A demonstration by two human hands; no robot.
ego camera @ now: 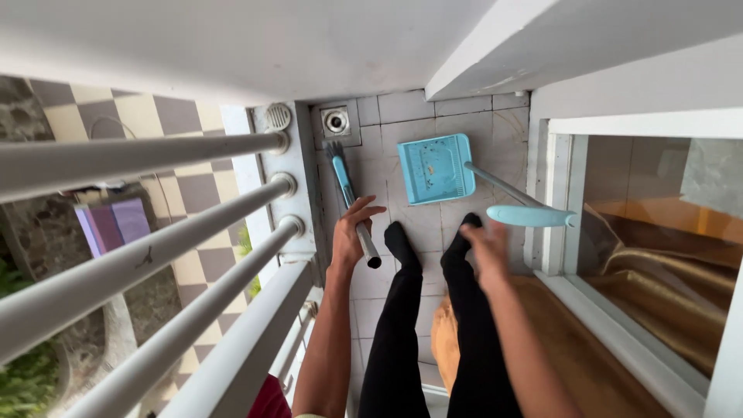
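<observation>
Tiled balcony floor, blue dustpan

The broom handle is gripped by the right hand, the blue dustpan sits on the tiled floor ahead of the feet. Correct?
Not quite. The head view shows the left hand gripping the broom handle; the right hand is open and holds nothing. The blue dustpan does sit on the tiled floor.

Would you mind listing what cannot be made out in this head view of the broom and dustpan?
- Right hand: motion-blurred; whether its grip is open or shut cannot be told.
- Broom bristles: too small and foreshortened to make out.
- Dustpan contents: specks too small to identify.
- Left hand: its palm side against the broom handle is hidden by the hand itself.
- Feet: partly hidden by the legs.
</observation>
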